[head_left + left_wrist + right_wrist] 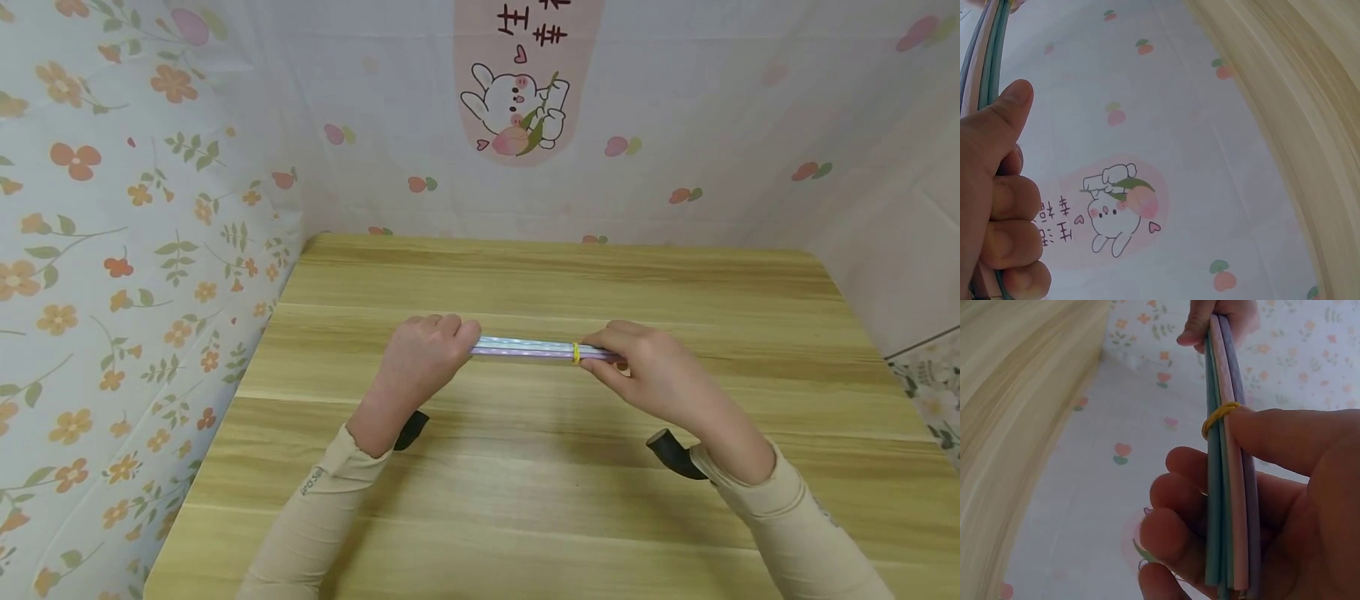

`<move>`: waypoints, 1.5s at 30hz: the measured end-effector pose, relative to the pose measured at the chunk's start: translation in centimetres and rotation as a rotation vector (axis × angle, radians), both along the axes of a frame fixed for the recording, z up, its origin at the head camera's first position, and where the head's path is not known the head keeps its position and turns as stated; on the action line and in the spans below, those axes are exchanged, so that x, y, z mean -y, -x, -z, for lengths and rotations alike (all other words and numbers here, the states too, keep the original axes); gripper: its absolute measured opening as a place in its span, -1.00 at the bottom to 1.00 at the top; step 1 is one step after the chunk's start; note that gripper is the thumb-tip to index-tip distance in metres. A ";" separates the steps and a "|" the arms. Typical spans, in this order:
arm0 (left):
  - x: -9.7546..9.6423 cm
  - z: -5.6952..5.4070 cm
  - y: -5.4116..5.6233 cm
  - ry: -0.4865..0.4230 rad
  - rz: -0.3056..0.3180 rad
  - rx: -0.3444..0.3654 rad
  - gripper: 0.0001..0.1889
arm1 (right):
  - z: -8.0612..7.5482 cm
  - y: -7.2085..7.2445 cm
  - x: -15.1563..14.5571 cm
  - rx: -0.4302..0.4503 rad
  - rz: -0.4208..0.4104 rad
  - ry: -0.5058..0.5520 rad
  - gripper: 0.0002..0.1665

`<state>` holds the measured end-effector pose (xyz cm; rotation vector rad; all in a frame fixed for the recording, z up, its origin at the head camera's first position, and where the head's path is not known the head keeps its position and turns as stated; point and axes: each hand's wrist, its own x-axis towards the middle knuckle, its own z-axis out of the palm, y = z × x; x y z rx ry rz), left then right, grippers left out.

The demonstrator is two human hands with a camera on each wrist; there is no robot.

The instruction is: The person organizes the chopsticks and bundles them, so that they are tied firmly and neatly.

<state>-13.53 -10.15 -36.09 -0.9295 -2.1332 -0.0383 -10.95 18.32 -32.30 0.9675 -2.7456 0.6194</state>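
A bundle of slim, straw-like pastel sticks (522,346) in teal, pink and lilac is held level above the wooden table. A yellow rubber band (577,352) is wound round it near its right end. The left hand (429,354) grips the bundle's left end, its fingers curled round the sticks (988,69). At the other end the right hand (648,367) holds the bundle between thumb and fingers. In the right wrist view its thumb touches the sticks right at the band (1217,419), and the lower stick ends stand free beside the palm.
Under the hands lies a wood-grain table (525,517) with rounded far corners. A white printed cloth (360,92) hangs behind it, and a flowered cloth (150,225) on the left. Dark curved pieces (671,454) show beside both wrists.
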 end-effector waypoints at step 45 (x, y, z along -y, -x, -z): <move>-0.6 -0.1 -0.4 -0.002 0.001 -0.007 -0.65 | 0.5 0.0 1.0 -0.053 -0.058 -0.008 -0.59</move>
